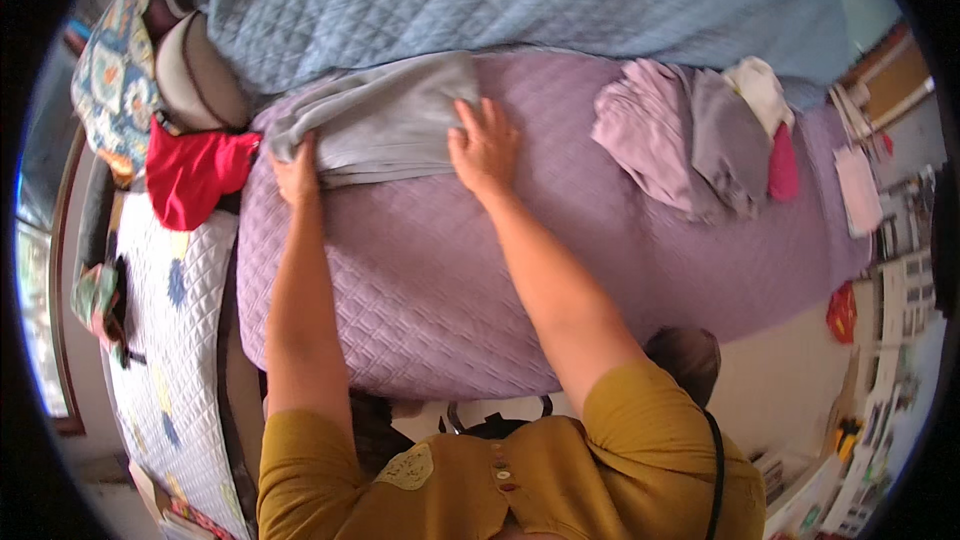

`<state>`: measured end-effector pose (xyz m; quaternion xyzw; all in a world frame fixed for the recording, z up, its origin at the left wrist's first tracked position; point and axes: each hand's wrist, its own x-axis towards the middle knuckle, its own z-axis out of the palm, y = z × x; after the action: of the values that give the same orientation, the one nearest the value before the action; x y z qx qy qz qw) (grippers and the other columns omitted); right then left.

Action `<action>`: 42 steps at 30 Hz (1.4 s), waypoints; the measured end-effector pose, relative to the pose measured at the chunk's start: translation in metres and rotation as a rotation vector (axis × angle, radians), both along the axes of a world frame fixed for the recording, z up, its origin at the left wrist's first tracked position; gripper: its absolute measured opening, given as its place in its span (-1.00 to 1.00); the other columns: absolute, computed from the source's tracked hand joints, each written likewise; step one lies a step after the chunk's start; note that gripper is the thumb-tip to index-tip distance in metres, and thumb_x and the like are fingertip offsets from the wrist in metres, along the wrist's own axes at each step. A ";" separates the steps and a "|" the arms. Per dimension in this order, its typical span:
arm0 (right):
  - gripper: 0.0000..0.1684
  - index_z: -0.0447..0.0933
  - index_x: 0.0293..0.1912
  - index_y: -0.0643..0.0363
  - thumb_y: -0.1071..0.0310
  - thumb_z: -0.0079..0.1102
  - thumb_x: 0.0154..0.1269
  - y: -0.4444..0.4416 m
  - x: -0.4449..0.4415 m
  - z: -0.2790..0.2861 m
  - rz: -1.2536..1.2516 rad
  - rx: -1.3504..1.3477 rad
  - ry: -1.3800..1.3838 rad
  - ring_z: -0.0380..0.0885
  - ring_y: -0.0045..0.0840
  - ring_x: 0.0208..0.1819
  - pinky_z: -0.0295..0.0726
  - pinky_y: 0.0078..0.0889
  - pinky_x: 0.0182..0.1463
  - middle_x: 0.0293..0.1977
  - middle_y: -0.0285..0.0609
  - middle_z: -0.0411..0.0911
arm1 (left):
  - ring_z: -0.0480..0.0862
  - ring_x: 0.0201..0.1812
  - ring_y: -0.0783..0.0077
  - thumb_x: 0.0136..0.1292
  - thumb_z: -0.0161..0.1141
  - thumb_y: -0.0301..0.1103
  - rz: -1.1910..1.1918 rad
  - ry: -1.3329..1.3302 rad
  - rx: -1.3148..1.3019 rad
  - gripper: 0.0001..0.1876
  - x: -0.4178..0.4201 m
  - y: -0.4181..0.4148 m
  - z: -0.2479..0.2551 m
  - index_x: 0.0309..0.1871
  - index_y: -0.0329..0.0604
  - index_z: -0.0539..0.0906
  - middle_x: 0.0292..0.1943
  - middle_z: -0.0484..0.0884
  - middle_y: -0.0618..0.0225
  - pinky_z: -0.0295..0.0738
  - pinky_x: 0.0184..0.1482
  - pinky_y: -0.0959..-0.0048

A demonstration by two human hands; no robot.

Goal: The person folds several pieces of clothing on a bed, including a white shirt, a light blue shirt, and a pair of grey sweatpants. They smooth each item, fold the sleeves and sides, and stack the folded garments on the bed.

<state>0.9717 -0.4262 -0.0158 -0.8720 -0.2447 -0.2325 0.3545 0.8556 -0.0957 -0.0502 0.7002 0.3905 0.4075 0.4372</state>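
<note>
A grey folded garment lies on a purple quilted cover in front of me. Its layers stack along the near edge, and creases run across its left part. At its left end my left hand grips the cloth, thumb on top and the other fingers partly hidden by the fabric. My right hand rests palm down at the garment's right edge, fingers spread, partly on the cloth and partly on the purple cover.
To the right lies a heap with a pink garment, a darker grey garment, a cream cloth and a magenta cloth. A red cloth hangs at the left, near a sofa cushion. A blue quilted cover spans the far side.
</note>
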 end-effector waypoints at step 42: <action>-0.10 0.19 0.48 -0.05 -0.04 0.28 0.23 -0.269 -0.143 0.027 0.590 -0.728 0.579 -0.07 -0.37 0.57 -0.07 -0.17 0.56 0.55 -0.17 -0.04 | 0.13 0.48 -0.32 0.36 0.13 -0.10 -0.782 1.351 0.629 -0.27 -0.105 -0.487 0.056 0.54 -0.04 0.15 0.54 0.01 -0.13 0.48 0.10 -0.32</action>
<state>0.8283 -0.6949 0.0109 -0.8609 -0.4360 0.2259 0.1331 0.7505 -0.5829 0.0055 0.9676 0.1659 -0.1902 0.0036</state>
